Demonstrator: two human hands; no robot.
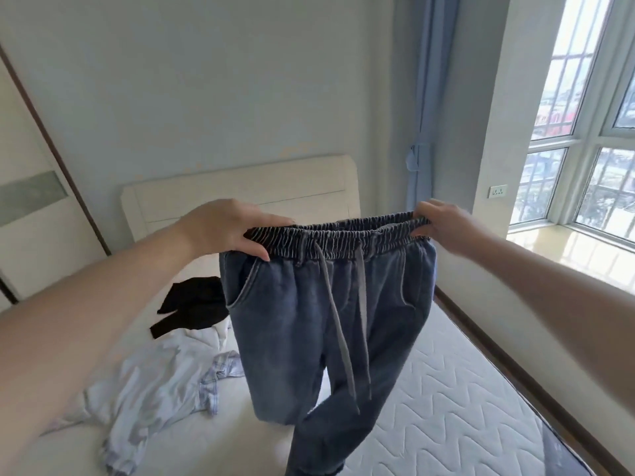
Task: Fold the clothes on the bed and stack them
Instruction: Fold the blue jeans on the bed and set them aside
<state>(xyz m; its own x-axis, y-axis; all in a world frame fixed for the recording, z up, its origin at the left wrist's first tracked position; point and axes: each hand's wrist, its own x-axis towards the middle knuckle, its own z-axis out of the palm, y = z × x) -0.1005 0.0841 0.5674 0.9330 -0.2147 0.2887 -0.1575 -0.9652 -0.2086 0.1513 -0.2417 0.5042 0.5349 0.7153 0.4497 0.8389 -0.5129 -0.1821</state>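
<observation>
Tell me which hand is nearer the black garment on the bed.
Left. The left hand holds the jeans' waistband almost above the black garment; the right hand grips the far end, toward the window.

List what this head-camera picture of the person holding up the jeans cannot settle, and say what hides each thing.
- Jeans, head view: leg ends cut off by the bottom edge.
- Black garment: partly behind the jeans; type unclear.
- White clothes: crumpled; how many pieces is unclear.
- Left hand, right hand: some fingers hidden behind the waistband.
</observation>
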